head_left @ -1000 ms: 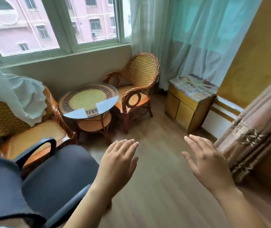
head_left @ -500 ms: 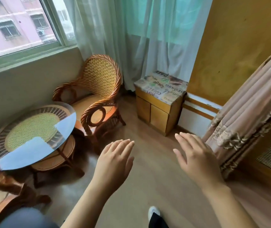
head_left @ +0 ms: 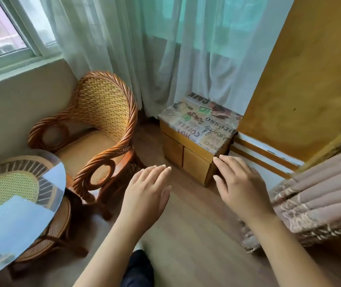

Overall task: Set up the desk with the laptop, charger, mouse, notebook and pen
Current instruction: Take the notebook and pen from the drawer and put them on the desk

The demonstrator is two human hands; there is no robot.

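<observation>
The left hand (head_left: 146,195) and right hand (head_left: 240,187) are open flat and hold nothing; no laptop or desk is visible; better first find the desk, hands free.

Single head-worn view, forward and down toward wooden floor (head_left: 186,235).
</observation>
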